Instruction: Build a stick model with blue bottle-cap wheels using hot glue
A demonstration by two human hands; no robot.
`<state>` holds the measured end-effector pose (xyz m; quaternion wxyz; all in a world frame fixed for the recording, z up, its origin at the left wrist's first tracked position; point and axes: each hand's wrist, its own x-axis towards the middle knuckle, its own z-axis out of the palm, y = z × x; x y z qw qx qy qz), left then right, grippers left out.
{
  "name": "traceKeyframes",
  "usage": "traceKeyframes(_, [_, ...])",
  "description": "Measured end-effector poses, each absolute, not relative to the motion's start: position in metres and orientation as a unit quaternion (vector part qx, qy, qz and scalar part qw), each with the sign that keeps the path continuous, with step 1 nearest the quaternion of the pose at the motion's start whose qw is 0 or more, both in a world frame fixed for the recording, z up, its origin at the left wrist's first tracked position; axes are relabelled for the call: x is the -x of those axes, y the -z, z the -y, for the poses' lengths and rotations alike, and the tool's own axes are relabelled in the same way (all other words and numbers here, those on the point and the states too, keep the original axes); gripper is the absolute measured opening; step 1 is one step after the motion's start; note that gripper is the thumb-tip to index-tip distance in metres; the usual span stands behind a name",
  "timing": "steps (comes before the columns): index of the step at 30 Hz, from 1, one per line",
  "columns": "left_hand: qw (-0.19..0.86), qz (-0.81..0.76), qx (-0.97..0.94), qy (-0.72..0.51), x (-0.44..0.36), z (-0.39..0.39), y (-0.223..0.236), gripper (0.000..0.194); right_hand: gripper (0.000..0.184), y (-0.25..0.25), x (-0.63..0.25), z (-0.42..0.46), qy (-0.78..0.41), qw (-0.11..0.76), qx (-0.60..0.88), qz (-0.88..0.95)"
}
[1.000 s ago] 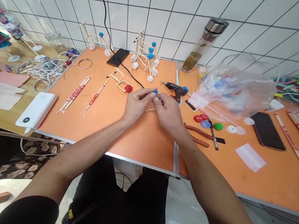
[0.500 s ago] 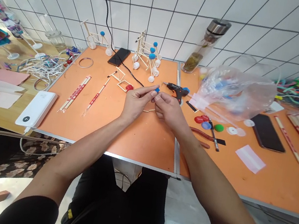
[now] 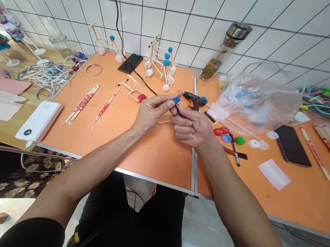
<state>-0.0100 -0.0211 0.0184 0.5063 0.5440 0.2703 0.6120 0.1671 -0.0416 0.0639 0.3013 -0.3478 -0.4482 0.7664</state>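
Between the thumb and fingertips of my left hand (image 3: 153, 111) is a small blue cap (image 3: 176, 99), held above the table. My right hand (image 3: 194, 128) is closed round a slim dark tool (image 3: 175, 109) with a bit of purple showing; the fingers hide most of it, so its kind is unclear. The tool's dark end meets or nearly meets the cap. Behind the hands lies a black glue gun (image 3: 193, 99). A small wooden stick frame (image 3: 133, 88) with red caps lies left of them.
Stick models (image 3: 160, 61) with blue and white caps stand near the wall. A tea bottle (image 3: 225, 51) and plastic bag (image 3: 261, 100) are at the back right. Loose caps (image 3: 240, 140), a pencil (image 3: 236, 153) and a phone (image 3: 293, 145) lie right; a power bank (image 3: 39, 120) lies left.
A slim dark tool now shows in my right hand, which has shifted slightly down and right with its fingers curled. My left hand still pinches the blue cap.
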Motion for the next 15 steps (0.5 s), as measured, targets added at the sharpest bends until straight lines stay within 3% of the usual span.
traceKeyframes(3, [0.519,-0.248,-0.54,-0.614,0.011,0.021,-0.022,0.04,0.028,-0.064,-0.163,0.041,-0.809,0.318,0.311,0.385])
traceKeyframes(7, [0.515,-0.265,-0.517,-0.631,0.008,0.016,-0.015,0.037,0.024,-0.053,-0.153,0.039,-0.778,0.375,0.31,0.398])
traceKeyframes(12, [0.467,-0.307,-0.516,-0.65,0.005,0.012,-0.004,0.022,0.048,-0.038,-0.149,0.036,-0.677,0.424,0.355,0.487])
traceKeyframes(15, [0.452,-0.336,-0.512,-0.648,0.005,0.012,0.0,0.02,0.052,-0.032,-0.148,0.036,-0.549,0.439,0.413,0.579])
